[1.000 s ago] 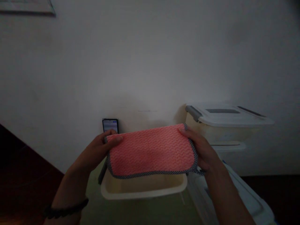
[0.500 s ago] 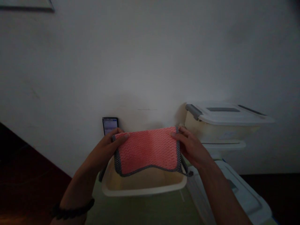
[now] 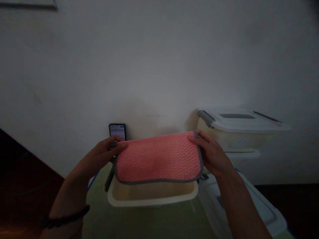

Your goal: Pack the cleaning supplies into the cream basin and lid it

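Note:
A pink cleaning cloth [image 3: 159, 159] with a dark checked border hangs stretched between my hands. My left hand [image 3: 108, 149] pinches its upper left corner, thumb on the near face. At the upper right corner my right hand [image 3: 210, 151] grips it the same way. Just below the cloth stands an open cream plastic bin [image 3: 152, 201]; the cloth covers its back part, and what the bin holds cannot be made out.
A phone [image 3: 117, 130] leans on the wall behind my left hand. To the right stands a lidded storage box [image 3: 239, 139] with grey latches. A loose white lid [image 3: 261, 205] lies on the green tabletop [image 3: 149, 222], partly behind my right forearm.
Half a second ago my hands came closer together and the cloth's lower edge bowed upward. Now they are apart again, with the cloth pulled nearly flat. Both hands kept hold throughout.

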Demonstrator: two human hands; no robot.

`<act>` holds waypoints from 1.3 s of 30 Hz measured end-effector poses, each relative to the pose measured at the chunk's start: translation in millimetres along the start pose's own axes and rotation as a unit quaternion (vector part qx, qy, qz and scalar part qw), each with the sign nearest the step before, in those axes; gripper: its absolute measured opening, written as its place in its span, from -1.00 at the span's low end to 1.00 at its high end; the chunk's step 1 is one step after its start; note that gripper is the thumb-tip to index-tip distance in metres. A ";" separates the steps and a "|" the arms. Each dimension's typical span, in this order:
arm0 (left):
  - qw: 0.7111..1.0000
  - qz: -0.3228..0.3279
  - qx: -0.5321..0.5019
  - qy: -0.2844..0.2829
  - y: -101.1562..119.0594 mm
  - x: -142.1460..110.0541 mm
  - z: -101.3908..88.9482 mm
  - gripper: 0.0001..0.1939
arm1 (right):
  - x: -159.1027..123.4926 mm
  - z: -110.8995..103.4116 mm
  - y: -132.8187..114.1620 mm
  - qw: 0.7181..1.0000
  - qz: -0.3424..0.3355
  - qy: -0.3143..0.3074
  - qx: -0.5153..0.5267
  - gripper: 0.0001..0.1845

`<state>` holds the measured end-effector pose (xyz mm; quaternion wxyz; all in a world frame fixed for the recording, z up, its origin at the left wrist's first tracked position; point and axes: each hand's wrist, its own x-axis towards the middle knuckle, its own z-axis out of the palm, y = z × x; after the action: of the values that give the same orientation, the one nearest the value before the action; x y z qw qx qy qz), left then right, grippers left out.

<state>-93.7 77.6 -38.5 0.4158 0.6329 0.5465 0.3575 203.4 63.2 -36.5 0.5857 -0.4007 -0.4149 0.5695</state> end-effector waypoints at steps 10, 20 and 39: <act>0.996 0.022 0.084 0.009 -9.4 7.1 -1.8 -0.66 | 2.9 -3.9 12.1 0.989 -0.010 -0.042 -0.140 -0.74; 0.998 0.006 0.053 0.032 -2.1 3.7 4.0 -0.67 | 4.7 0.0 14.2 0.965 -0.045 -0.037 -0.254 -0.71; 0.994 0.063 -0.067 -0.061 28.2 -15.7 41.5 -0.79 | -25.1 34.4 14.4 0.906 -0.169 -0.034 -0.387 -0.86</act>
<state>-47.2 54.9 -29.1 0.4664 0.6577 0.4537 0.3794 165.9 38.4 -39.3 0.4573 -0.5002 -0.6840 0.2698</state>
